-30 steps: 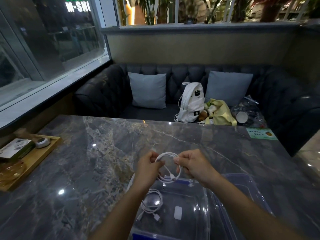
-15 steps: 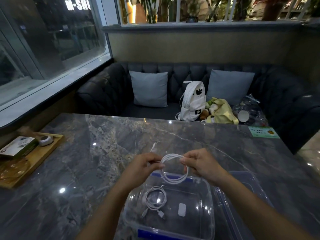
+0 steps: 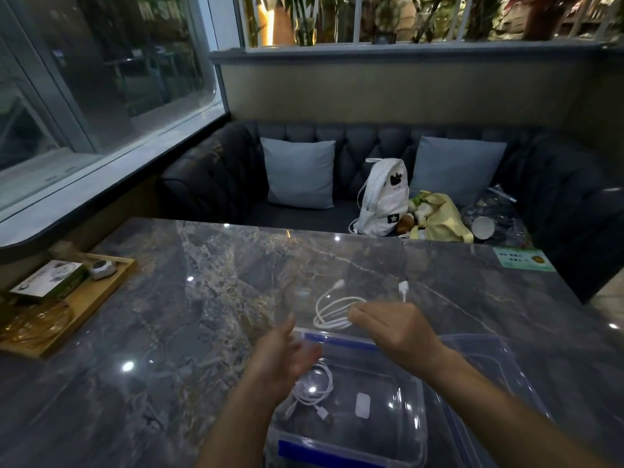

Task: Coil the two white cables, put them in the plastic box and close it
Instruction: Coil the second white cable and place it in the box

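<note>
Behind right hand (image 3: 396, 329), white cable (image 3: 332, 310) half hidden, left hand (image 3: 282, 358) blurred

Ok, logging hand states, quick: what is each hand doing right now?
Left hand: open, fingers spread, holding nothing.
Right hand: pinching the loosely coiled white cable, held above the table just beyond the plastic box.

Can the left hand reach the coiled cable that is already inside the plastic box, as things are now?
Probably yes. The left hand is open just above the coiled cable in the plastic box, whose top is open. Nothing lies between them; the right hand holds the other cable farther back.
</note>
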A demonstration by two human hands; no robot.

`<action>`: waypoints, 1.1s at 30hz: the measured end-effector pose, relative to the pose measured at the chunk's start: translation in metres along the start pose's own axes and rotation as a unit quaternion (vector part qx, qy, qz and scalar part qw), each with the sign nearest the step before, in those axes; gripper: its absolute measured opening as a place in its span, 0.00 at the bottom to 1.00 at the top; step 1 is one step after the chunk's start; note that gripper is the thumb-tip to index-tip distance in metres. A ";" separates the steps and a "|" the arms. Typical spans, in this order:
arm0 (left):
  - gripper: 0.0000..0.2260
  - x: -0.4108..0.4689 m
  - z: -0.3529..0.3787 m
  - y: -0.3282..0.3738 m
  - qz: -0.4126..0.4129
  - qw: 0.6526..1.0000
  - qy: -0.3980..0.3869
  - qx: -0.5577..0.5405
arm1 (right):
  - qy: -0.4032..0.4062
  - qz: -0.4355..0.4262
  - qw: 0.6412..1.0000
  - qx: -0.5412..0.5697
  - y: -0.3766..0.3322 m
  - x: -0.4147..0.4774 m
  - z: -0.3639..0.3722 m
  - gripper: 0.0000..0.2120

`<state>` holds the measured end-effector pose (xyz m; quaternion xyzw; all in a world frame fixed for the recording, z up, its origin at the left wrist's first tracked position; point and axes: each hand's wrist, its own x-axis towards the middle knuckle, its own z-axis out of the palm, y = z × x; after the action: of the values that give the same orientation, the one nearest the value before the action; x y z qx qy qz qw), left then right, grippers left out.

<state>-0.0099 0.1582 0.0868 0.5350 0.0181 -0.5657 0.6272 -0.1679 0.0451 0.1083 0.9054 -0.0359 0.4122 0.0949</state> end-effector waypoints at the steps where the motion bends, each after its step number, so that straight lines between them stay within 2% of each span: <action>1: 0.25 -0.004 -0.001 0.001 -0.076 0.996 -0.054 -0.008 | 0.002 -0.016 1.000 0.000 -0.002 0.000 0.001 0.14; 2: 0.31 -0.005 -0.002 0.002 -0.113 0.987 -0.111 0.007 | 0.002 -0.034 0.999 0.004 -0.005 0.000 0.004 0.10; 4: 0.32 -0.006 0.002 0.005 -0.107 0.975 -0.186 0.050 | 0.000 -0.066 0.998 0.018 -0.009 0.002 0.009 0.04; 7: 0.23 -0.004 0.016 0.012 -0.062 0.989 -0.131 0.038 | 0.002 -0.081 0.996 0.028 -0.011 0.002 0.014 0.03; 9: 0.18 -0.002 0.020 0.016 -0.071 0.992 -0.085 -0.058 | 0.012 -0.069 0.997 0.021 -0.010 -0.001 0.016 0.03; 11: 0.18 0.000 0.020 0.019 -0.093 0.977 -0.075 -0.178 | 0.022 -0.042 0.999 -0.003 -0.009 -0.004 0.017 0.03; 13: 0.18 0.001 0.019 0.019 -0.082 0.966 -0.079 -0.230 | 0.024 -0.006 0.999 -0.021 -0.010 -0.007 0.017 0.05; 17: 0.18 0.003 0.027 0.012 -0.003 0.976 -0.058 -0.210 | 0.000 0.047 0.998 -0.040 -0.013 -0.009 0.018 0.07; 22: 0.18 0.007 0.041 0.003 0.121 0.976 0.043 -0.176 | -0.055 0.150 0.987 -0.003 -0.023 -0.009 0.020 0.08; 25: 0.18 0.007 0.047 0.000 0.179 0.969 0.093 -0.146 | -0.079 0.247 0.960 0.104 -0.031 -0.005 0.017 0.13; 27: 0.18 0.006 0.051 -0.002 0.215 0.962 0.111 -0.123 | -0.065 0.310 0.932 0.177 -0.037 -0.001 0.014 0.13; 29: 0.17 0.006 0.054 -0.005 0.244 0.958 0.112 -0.100 | -0.050 0.373 0.905 0.198 -0.042 0.004 0.015 0.10; 33: 0.16 0.003 0.057 -0.013 0.288 0.950 0.114 -0.038 | -0.042 0.510 0.829 0.223 -0.043 0.014 0.015 0.10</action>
<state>-0.0516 0.1196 0.1007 0.5544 -0.0436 -0.2950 0.7770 -0.1409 0.0845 0.1031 0.7710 -0.4040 0.3607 -0.3350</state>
